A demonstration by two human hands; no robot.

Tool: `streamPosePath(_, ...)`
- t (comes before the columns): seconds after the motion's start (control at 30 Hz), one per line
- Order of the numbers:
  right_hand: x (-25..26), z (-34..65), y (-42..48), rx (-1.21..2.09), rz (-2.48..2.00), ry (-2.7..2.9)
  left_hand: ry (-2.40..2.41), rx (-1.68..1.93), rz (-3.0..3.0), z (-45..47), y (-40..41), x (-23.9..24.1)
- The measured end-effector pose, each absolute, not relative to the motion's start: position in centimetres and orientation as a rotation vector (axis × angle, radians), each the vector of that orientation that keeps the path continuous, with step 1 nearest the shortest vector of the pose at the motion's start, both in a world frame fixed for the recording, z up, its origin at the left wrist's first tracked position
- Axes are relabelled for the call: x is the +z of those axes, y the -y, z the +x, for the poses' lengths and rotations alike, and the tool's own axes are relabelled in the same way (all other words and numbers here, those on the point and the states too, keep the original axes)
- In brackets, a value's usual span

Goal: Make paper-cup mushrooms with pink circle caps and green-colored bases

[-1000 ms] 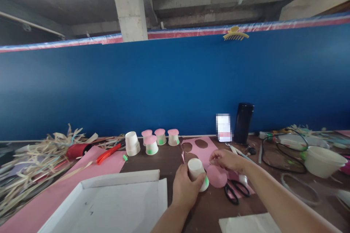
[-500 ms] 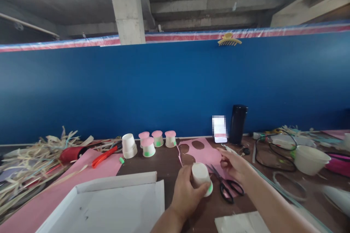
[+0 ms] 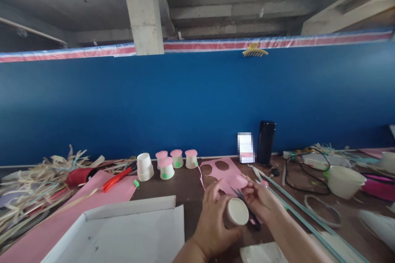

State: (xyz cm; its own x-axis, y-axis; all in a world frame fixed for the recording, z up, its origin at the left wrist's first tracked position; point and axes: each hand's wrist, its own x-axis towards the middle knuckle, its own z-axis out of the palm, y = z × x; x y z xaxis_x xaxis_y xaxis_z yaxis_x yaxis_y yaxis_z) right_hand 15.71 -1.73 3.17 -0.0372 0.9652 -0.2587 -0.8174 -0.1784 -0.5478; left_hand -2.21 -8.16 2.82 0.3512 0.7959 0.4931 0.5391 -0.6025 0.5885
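Note:
My left hand (image 3: 212, 222) wraps round a white paper cup (image 3: 237, 213), which is tilted so that one round end faces me. Close beside it, my right hand (image 3: 261, 201) pinches the edge of a pink paper disc (image 3: 237, 181). Black-handled scissors (image 3: 253, 218) lie under and between the hands, partly hidden. Behind them a pink paper sheet (image 3: 230, 166) with round holes cut out lies flat. Further left stand several small cups with pink discs on top (image 3: 166, 169), marked with green, and a taller white cup stack (image 3: 145, 167).
A white shallow box (image 3: 135, 234) is at the front left, beside pink paper, red-handled pliers (image 3: 116, 179) and a heap of pale strips (image 3: 33, 185). A phone (image 3: 245, 148) and a black flask (image 3: 266, 142) stand at the back. Cables and a white tub (image 3: 345, 181) are at right.
My left hand has tipped the cup so its round end faces me. My right hand has come nearer to it and now holds a pink disc.

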Motion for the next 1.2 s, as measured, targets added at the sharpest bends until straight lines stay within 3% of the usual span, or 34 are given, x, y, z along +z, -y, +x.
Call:
streamPosePath(0.37, 3.9, 15.1, 3.0, 1.586, -0.708, 0.258, -1.222, 1.091, 2.554, -2.0, 7.6, 2.5)
streamPosePath(0.63, 3.8, 15.2, 3.2, 1.509, -0.881, 0.528, -1.227, 1.182, 2.448, -2.4, 7.3, 2.2)
streamPosePath(0.9, 4.8, 16.6, 3.5, 1.131, -1.176, 0.919, -1.298, 1.328, 1.95, -2.6, 7.1, 2.3)
streamPosePath(1.2, 3.9, 16.2, 3.5, 0.592, -1.436, 1.575, -1.214, 1.321, 1.935, -2.7, 7.0, 2.2)
